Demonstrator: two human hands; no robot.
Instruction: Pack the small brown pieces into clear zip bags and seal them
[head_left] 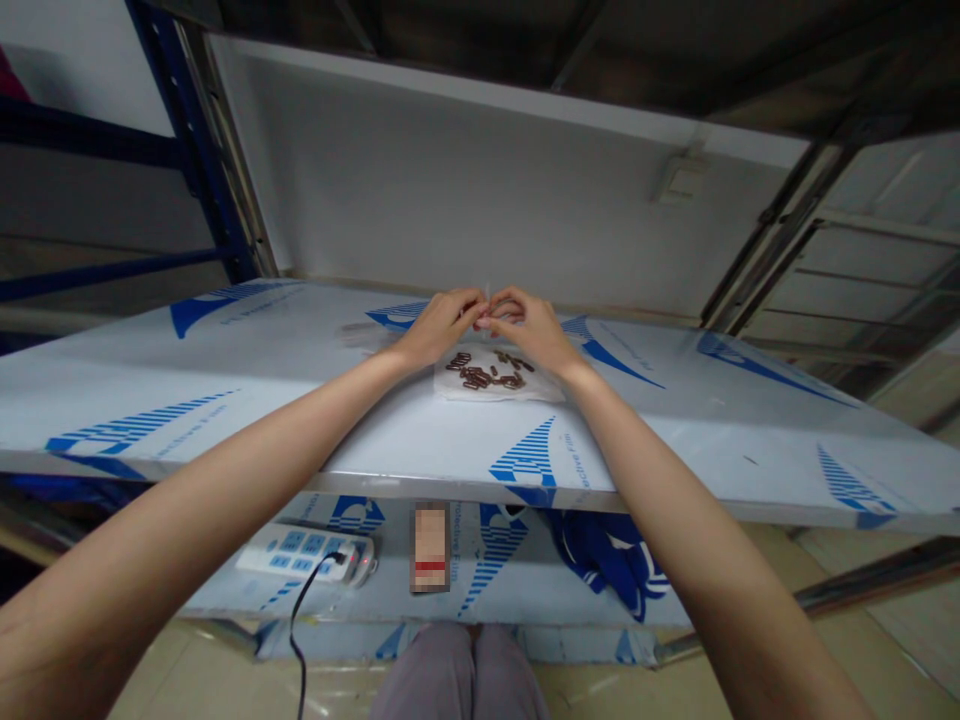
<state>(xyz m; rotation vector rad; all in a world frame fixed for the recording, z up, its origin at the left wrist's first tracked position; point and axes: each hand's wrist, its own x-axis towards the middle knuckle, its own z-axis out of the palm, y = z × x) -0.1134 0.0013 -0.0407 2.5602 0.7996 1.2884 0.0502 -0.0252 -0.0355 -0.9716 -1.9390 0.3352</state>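
Note:
My left hand (pixel 447 322) and my right hand (pixel 526 322) meet over the upper shelf, fingertips pinched close together. Between them rises a thin, clear piece of plastic (pixel 487 296), looking like the edge of a small bag; the fingers hide most of it. Just below the hands, several small brown oblong pieces (pixel 480 378) lie loosely on a whitish, translucent sheet or bag (pixel 536 390). Beside my left hand rests some clear, crumpled-looking plastic (pixel 364 336).
The white shelf (pixel 262 385) carries blue-printed protective film. On the lower shelf are a power strip (pixel 307 553) with a black cable, a blurred-out rectangular object (pixel 430 548) and blue cloth (pixel 611 560). Blue uprights (pixel 199 140) stand left; another shelf (pixel 487 40) hangs overhead.

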